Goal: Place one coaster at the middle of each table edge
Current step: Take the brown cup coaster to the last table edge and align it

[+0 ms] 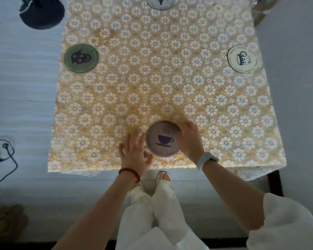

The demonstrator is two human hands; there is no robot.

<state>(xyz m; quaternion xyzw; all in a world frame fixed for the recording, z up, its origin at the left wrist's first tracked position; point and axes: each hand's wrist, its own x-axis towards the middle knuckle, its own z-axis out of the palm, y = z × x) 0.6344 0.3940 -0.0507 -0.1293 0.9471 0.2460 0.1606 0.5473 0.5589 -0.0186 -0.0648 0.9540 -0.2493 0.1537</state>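
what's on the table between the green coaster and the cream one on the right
Nothing: in the head view only bare flowered tablecloth runs between the green coaster and the cream coaster.

You have four coasters on the table [170,87]: a green coaster [81,58] at its left edge, a cream coaster [242,59] at its right edge, a grey coaster [160,2] at its far edge, and a lilac coaster [162,138] at its near edge.
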